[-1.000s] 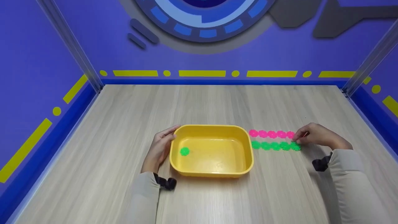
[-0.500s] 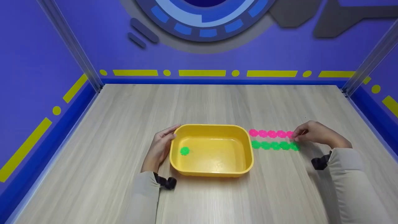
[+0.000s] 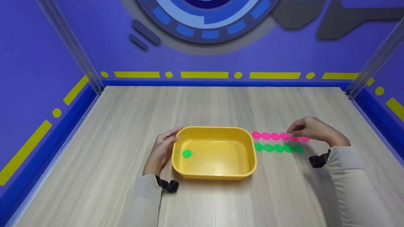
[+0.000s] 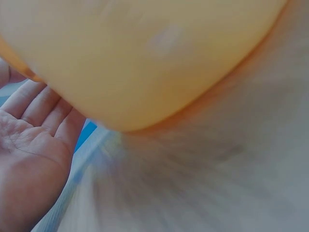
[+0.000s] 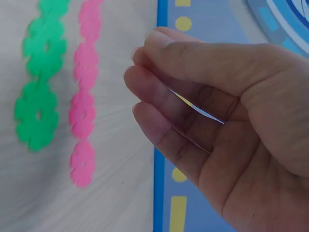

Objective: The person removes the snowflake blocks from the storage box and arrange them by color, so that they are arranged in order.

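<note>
A yellow plastic basin [image 3: 214,157] stands on the table with one green flower-shaped disc [image 3: 187,153] inside, towards the left. My left hand [image 3: 161,151] holds its left rim, thumb at the edge and fingers along the outside. To the right of the basin lie two joined rows of notched flower discs, a pink row [image 3: 275,136] behind a green row [image 3: 278,148]. My right hand [image 3: 311,129] hovers over the pink row with loosely bent fingers. In the right wrist view, nothing shows between the fingers of the right hand [image 5: 212,111], which are apart from both rows.
The wooden table [image 3: 202,205] is enclosed by a blue back wall [image 3: 221,63] and blue side walls. A black wrist mount [image 3: 169,185] sits at the left cuff, and another black mount [image 3: 318,160] hangs at the right cuff, near the rows.
My right hand has moved left and up, away from the right end of the rows, baring the pink row's last discs. The left hand and basin have stayed in place.
</note>
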The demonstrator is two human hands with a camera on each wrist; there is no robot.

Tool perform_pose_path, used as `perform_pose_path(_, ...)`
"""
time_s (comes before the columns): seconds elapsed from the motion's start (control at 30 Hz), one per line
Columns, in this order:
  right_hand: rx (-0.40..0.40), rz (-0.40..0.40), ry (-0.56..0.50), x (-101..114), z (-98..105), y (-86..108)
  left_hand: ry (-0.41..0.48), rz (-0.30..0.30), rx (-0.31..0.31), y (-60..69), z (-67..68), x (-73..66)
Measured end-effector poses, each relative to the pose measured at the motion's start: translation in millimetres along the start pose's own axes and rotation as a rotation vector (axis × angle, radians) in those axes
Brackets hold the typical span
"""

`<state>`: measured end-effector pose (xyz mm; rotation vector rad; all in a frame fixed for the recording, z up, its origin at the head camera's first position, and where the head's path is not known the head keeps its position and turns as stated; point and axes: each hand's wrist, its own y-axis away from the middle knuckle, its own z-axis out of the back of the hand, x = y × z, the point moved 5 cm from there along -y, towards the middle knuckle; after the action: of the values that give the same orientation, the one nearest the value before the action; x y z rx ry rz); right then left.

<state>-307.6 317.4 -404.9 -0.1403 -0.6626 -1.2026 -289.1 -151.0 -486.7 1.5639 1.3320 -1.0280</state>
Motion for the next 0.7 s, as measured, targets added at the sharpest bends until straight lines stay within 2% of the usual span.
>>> perform_pose_path(0.33,-0.02,0.047,0.033,32,2,-8.0,0.01,0.012,-0.004,0.6,0.1,0.5)
perform_pose_path(0.7,-0.01,0.082,0.017,68,-5,-24.9,0.019,0.0,0.031,-0.2,0.3,0.9)
